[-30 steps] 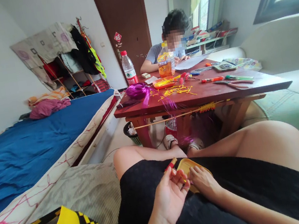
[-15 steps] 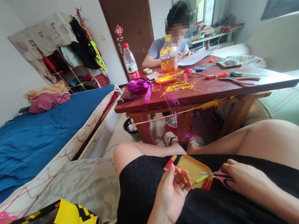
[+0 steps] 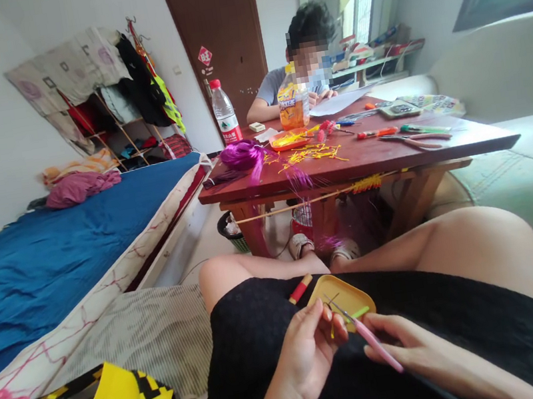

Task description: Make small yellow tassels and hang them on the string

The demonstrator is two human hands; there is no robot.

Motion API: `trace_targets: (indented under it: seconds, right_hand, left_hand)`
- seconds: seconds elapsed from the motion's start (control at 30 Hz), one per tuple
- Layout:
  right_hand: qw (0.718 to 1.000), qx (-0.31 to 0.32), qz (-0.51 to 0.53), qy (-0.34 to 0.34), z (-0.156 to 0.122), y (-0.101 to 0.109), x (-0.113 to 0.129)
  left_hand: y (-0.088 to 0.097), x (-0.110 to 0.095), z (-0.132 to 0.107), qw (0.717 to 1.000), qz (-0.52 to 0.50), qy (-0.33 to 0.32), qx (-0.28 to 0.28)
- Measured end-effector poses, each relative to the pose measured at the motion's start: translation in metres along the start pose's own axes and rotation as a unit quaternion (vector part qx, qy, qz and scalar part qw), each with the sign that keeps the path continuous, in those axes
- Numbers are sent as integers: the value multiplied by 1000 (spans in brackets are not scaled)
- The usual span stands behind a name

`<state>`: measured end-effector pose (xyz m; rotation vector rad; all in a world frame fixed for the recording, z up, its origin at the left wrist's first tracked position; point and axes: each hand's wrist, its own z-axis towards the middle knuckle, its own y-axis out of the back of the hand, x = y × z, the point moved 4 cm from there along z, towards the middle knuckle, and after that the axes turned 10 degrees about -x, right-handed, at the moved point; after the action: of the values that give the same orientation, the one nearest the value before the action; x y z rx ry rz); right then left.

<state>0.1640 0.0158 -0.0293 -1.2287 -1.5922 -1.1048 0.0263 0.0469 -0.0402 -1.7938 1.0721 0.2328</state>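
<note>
Two hands (image 3: 310,347) (image 3: 403,336) — pink scissors (image 3: 377,344) in right

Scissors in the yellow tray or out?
Out of the tray: the right hand holds the scissors by the pink handle, blades toward the left hand.

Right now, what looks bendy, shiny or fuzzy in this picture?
Head view: the door leans and the edges look stretched, probably from a wide lens; head view: pale glare whitens the table toward the right; head view: the yellow piece at the left hand looks soft, and square blocks hide part of the seated person.
</note>
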Motion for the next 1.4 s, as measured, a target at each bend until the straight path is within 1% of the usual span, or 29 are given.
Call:
trace_targets:
  seconds: [0.1, 0.2, 0.37, 0.5, 0.63, 0.83, 1.1, 1.27, 1.4]
  right_hand:
    - [997, 45, 40, -40, 1, -2, -10]
    - [992, 51, 94, -75, 0, -6, -19]
    - [988, 64, 125, -71, -2, -11, -19]
    - [989, 45, 123, -70, -3, -9, -12]
    - [989, 61, 111, -78, -4, -10, -8]
    - [989, 45, 118, -83, -2, -11, -15]
    - [983, 30, 149, -104, -1, -13, -23]
    - [982, 30, 145, -120, -1, -14, -26]
    - [984, 31, 132, -116, -1, -13, -25]
  left_hand:
    - [-3, 0, -1, 1000, 10, 2, 18]
    - [-5, 1, -1, 999, -4, 19, 27]
    - [-6, 2, -1, 999, -30, 35, 21]
    - [-4, 5, 1, 998, -37, 46, 11]
    - [-2, 7, 2, 997, -44, 57, 11]
    - [-1, 8, 4, 996, -52, 77, 11]
    - [-2, 8, 4, 995, -51, 82, -2]
    - [-1, 8, 5, 995, -56, 83, -10]
    - [-1, 9, 6, 995, -57, 86, -8]
